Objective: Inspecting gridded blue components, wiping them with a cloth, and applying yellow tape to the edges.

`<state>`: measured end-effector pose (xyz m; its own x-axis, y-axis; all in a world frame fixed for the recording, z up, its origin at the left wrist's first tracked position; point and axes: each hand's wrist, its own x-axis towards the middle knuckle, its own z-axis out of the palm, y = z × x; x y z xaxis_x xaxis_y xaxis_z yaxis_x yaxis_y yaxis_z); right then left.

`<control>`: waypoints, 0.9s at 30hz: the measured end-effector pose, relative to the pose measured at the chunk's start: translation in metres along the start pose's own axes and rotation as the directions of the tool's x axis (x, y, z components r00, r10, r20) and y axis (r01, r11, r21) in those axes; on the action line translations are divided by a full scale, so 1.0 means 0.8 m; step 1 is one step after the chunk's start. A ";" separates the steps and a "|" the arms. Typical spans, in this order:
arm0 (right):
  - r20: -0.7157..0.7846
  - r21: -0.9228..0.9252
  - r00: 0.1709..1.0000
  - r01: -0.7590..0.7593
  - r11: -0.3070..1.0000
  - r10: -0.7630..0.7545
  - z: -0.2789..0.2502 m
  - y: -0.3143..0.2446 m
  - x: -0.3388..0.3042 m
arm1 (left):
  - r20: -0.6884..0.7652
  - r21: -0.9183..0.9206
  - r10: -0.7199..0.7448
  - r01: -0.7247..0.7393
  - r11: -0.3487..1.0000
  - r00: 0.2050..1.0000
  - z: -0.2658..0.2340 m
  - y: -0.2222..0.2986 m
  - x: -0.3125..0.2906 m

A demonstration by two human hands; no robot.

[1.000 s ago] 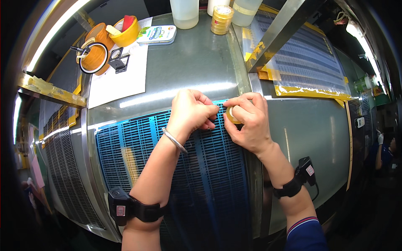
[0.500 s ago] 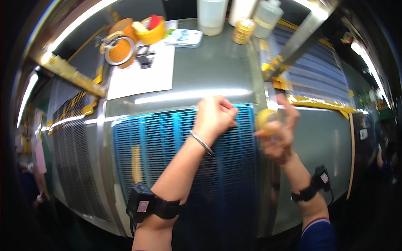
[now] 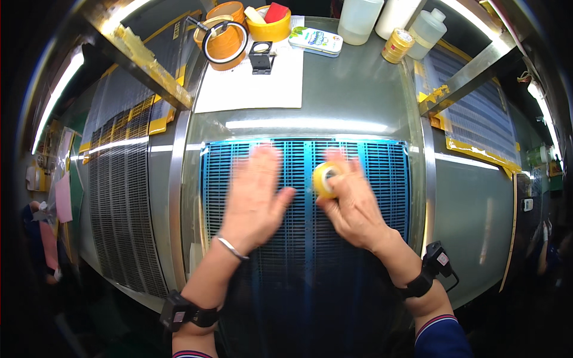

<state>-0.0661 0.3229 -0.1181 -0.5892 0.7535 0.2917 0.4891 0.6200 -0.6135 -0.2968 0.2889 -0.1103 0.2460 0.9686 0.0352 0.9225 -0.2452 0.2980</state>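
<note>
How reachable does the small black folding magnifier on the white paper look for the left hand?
Probably yes: the bare left hand looks empty, though blurred, and nothing seems to stand between it and the magnifier on the white paper; it would likely have to stretch forward.

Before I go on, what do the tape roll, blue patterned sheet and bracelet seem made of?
Tape roll in the right hand: probably glossy plastic film, from its shiny yellow side. Blue patterned sheet: smooth, with a bright sheen near its top; plastic film or coated metal, I can't tell. Bracelet: likely polished metal, from its silvery gleam.
</note>
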 end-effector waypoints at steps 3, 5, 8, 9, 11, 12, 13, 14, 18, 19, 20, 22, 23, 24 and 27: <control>-0.027 0.550 0.999 -0.024 0.835 0.046 -0.002 -0.029 -0.001 | -0.049 -0.678 0.111 -0.114 0.726 0.993 -0.011 0.030 -0.015; -0.049 0.364 0.996 -0.047 0.930 0.069 -0.026 -0.041 -0.013 | 0.075 -0.973 -0.236 0.123 0.196 0.969 -0.024 0.037 -0.033; 0.091 0.349 0.993 -0.099 0.932 0.071 -0.034 -0.064 -0.027 | 0.155 -0.986 -0.224 0.166 0.029 0.962 -0.036 0.048 -0.059; 0.151 0.369 0.987 -0.115 0.922 0.062 -0.034 -0.070 -0.030 | 0.172 -0.984 -0.193 0.179 0.022 0.966 -0.037 0.051 -0.063; 0.135 0.376 0.989 -0.103 0.921 0.056 -0.030 -0.078 -0.033 | 0.201 -0.978 -0.189 0.206 0.008 0.961 -0.036 0.055 -0.069; 0.155 0.380 0.986 -0.114 0.918 0.059 -0.029 -0.081 -0.034 | 0.207 -0.977 -0.162 0.214 0.023 0.965 -0.036 0.057 -0.070; 0.182 0.382 0.981 -0.132 0.915 0.065 -0.029 -0.082 -0.035 | 0.213 -0.975 -0.134 0.220 0.039 0.968 -0.035 0.057 -0.071; 0.181 0.347 0.982 -0.111 0.931 0.050 -0.029 -0.083 -0.037 | 0.158 -0.984 -0.144 0.167 0.055 0.977 -0.035 0.059 -0.072; 0.218 0.282 0.976 -0.081 0.956 0.018 -0.029 -0.089 -0.041 | 0.208 -0.971 -0.159 0.224 0.088 0.965 -0.039 0.060 -0.080; 0.214 0.280 0.977 -0.075 0.957 0.014 -0.030 -0.090 -0.042 | 0.219 -0.971 -0.162 0.231 0.059 0.962 -0.039 0.061 -0.083; 0.219 0.274 0.975 -0.081 0.958 0.020 -0.031 -0.091 -0.042 | 0.229 -0.971 -0.163 0.236 0.027 0.960 -0.039 0.061 -0.085; 0.224 0.256 0.974 -0.091 0.962 0.032 -0.033 -0.093 -0.040 | 0.194 -0.979 -0.166 0.202 0.036 0.967 -0.038 0.060 -0.090; 0.220 0.262 0.975 -0.087 0.961 0.028 -0.034 -0.093 -0.038 | 0.180 -0.983 -0.202 0.185 0.006 0.963 -0.037 0.060 -0.091; 0.227 0.268 0.974 -0.084 0.960 0.022 -0.036 -0.093 -0.036 | 0.151 -0.988 -0.233 0.153 -0.011 0.961 -0.036 0.060 -0.093; 0.168 0.326 0.986 -0.047 0.944 -0.009 -0.031 -0.095 -0.027 | 0.117 -0.993 -0.320 0.121 -0.008 0.940 -0.033 0.058 -0.097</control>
<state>-0.0744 0.2647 -0.0595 -0.6933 0.7003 0.1700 0.2795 0.4788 -0.8323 -0.2810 0.2036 -0.0740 -0.0289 0.9844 -0.1735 -0.2728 0.1593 0.9488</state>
